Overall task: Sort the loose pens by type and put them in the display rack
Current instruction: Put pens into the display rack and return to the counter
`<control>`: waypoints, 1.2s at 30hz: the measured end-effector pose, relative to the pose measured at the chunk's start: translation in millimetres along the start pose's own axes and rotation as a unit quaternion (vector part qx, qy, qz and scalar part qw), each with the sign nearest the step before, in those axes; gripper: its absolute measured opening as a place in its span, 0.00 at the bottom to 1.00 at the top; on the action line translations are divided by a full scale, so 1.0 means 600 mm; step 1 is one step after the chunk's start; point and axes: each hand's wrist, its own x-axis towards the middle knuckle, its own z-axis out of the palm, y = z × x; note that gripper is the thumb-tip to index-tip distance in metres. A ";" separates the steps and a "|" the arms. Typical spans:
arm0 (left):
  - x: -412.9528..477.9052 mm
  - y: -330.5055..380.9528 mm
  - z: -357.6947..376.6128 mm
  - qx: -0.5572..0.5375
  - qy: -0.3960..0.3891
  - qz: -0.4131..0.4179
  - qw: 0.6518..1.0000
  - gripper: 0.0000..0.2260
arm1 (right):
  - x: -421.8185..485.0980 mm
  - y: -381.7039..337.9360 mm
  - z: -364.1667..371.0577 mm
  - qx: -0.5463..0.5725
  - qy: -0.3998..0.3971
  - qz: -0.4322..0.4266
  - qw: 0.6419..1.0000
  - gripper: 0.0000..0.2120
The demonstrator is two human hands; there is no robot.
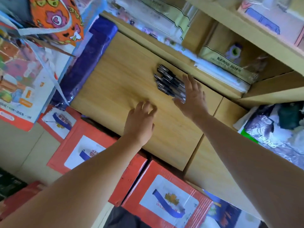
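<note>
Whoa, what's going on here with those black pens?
A person reaches both bare arms over a light wooden cabinet top, where a bunch of black pens lies side by side. The right hand lies flat, fingers straight, over one end of the pens. The left hand rests on the wood nearby, fingers loosely bent, holding nothing. No pen is picked up yet.

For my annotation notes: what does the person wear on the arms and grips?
The left forearm and right forearm are bare, no sleeve in view. The left grip and right grip are bare hands: no glove, ring, watch or bracelet shows.
</note>
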 end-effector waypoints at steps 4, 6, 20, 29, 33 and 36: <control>-0.001 -0.009 -0.002 -0.012 0.019 0.011 1.000 0.23 | -0.007 -0.002 0.015 -0.075 0.001 -0.015 0.997 0.35; 0.000 -0.009 -0.003 -0.025 0.025 0.012 0.999 0.22 | -0.024 -0.005 0.027 -0.080 0.025 -0.012 0.996 0.33; 0.011 0.034 0.003 -0.166 0.025 -0.150 0.974 0.20 | -0.127 -0.020 0.079 0.031 0.088 0.001 0.996 0.19; 0.015 0.051 0.010 -0.091 0.038 -0.177 0.979 0.27 | -0.100 0.011 0.064 0.040 0.008 0.037 0.998 0.21; 0.020 0.051 0.004 -0.100 0.048 -0.191 0.975 0.25 | -0.110 0.030 0.062 0.042 0.007 0.063 0.997 0.22; 0.022 0.055 0.005 -0.119 0.063 -0.198 0.971 0.28 | -0.109 0.028 0.058 0.049 0.012 0.072 0.996 0.20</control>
